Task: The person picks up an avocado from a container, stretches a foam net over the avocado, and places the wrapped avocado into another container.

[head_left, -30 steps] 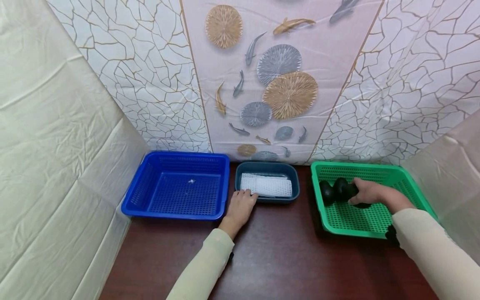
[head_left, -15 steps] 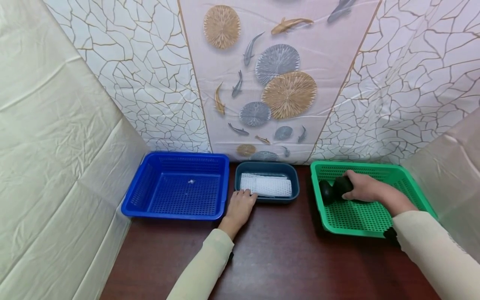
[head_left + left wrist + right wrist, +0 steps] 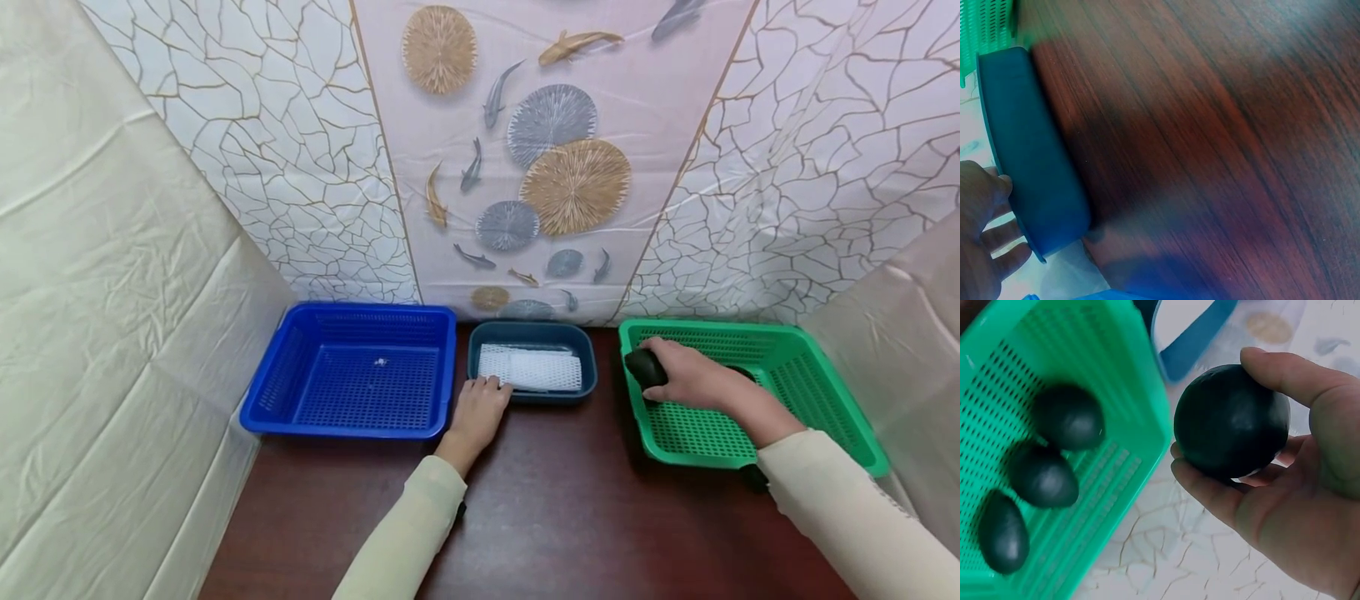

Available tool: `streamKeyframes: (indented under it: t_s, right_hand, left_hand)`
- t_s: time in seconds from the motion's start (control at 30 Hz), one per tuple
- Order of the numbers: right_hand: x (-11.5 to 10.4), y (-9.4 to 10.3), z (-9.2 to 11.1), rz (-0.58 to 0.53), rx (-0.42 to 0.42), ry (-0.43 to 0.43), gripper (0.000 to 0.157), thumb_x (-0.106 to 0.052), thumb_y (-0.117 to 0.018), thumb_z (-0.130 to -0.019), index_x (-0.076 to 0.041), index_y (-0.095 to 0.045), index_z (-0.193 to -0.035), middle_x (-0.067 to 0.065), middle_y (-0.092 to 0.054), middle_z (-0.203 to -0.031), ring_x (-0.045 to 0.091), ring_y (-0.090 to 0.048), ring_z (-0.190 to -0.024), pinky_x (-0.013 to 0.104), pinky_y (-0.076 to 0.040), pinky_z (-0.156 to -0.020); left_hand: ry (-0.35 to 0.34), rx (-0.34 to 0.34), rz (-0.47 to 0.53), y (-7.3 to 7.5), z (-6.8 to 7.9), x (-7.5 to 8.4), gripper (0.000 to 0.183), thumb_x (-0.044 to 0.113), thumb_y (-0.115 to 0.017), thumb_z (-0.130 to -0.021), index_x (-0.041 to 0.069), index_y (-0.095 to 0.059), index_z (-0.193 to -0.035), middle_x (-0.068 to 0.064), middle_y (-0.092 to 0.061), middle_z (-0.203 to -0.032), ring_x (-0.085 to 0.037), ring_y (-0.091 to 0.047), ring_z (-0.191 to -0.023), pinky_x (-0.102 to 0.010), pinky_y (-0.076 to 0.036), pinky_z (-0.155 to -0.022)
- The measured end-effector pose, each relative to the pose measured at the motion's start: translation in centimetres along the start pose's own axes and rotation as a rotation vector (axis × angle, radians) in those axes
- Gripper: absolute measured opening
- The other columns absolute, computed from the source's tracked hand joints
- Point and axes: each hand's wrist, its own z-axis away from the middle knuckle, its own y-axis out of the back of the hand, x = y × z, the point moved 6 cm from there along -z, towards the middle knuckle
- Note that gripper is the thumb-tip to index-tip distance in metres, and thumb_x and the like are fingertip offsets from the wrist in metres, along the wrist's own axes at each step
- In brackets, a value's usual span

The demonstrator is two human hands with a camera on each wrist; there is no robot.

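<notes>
My right hand (image 3: 693,375) grips a dark, smooth avocado (image 3: 1232,422) between thumb and fingers. In the head view it is over the left side of the green basket (image 3: 705,462). Behind it in the right wrist view, three more dark avocados (image 3: 1066,417) lie in the basket; my hand and forearm mostly hide them from the head camera. My left hand (image 3: 478,417) holds the near left corner of a small dark teal tub (image 3: 1032,144), with thumb and fingertips at its rim. White foam net sleeves (image 3: 532,369) lie flat inside the tub.
Left of the tub stands a blue perforated basket (image 3: 348,433) with a small white scrap (image 3: 381,362) on its floor. All three containers stand on a dark brown wooden table (image 3: 555,500), against a patterned cloth backdrop (image 3: 525,167). Pale cloth walls rise at both sides.
My right hand has closed round an avocado in the green basket and moved left with it toward the basket's left rim. The left hand stays at the tub.
</notes>
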Motion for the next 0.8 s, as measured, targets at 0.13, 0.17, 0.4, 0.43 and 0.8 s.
streamKeyframes:
  t_s: [0.13,0.17,0.4,0.43,0.8]
  right_hand:
    - [-1.5,-0.9,-0.3,0.015,0.008,0.022,0.067,-0.02,-0.078,-0.092,0.003,-0.042,-0.144,0.026,-0.057,-0.127,0.031,-0.061,-0.099,0.041,-0.052,-0.074]
    - [-1.9,-1.2,-0.4,0.023,0.008,0.023,0.067,-0.021,-0.078,-0.092,0.003,-0.042,-0.144,0.026,-0.057,-0.129,0.032,-0.061,-0.101,0.043,-0.053,-0.076]
    - [-4.0,-3.3,-1.4,0.009,-0.006,0.064,0.067,-0.022,-0.078,-0.092,0.001,-0.044,-0.145,0.022,-0.058,-0.129,0.03,-0.06,-0.104,0.045,-0.052,-0.081]
    - [-4.2,-3.7,-1.6,0.006,-0.008,0.068,0.067,-0.022,-0.078,-0.092,0.001,-0.044,-0.145,0.022,-0.058,-0.13,0.03,-0.06,-0.106,0.045,-0.052,-0.082]
    - [-5.9,-7.5,-2.6,-0.033,-0.006,0.061,0.068,-0.022,-0.078,-0.093,-0.003,-0.043,-0.148,0.021,-0.053,-0.134,0.027,-0.059,-0.104,0.044,-0.053,-0.083]
  left_hand:
    - [-0.004,-0.001,0.002,0.0,-0.1,0.0,0.023,0.007,-0.062,-0.098,0.017,-0.076,-0.113,-0.007,-0.074,-0.106,-0.026,-0.07,-0.095,-0.043,-0.058,-0.078]
    - [-0.004,-0.009,0.003,-0.1,-0.1,0.0,0.024,0.006,-0.062,-0.098,0.017,-0.076,-0.114,-0.007,-0.074,-0.106,-0.026,-0.07,-0.096,-0.043,-0.058,-0.078]
    - [0.017,-0.058,0.016,-0.4,0.0,-0.2,0.025,0.006,-0.061,-0.1,0.018,-0.075,-0.117,-0.007,-0.074,-0.111,-0.026,-0.07,-0.1,-0.043,-0.058,-0.083]
    - [0.018,-0.059,0.02,-0.4,0.0,-0.2,0.025,0.006,-0.061,-0.101,0.018,-0.075,-0.117,-0.008,-0.074,-0.111,-0.026,-0.07,-0.1,-0.044,-0.058,-0.083]
    - [0.008,-0.038,0.025,0.0,0.0,0.0,0.025,0.007,-0.061,-0.1,0.018,-0.076,-0.116,-0.008,-0.074,-0.109,-0.026,-0.069,-0.099,-0.044,-0.058,-0.082]
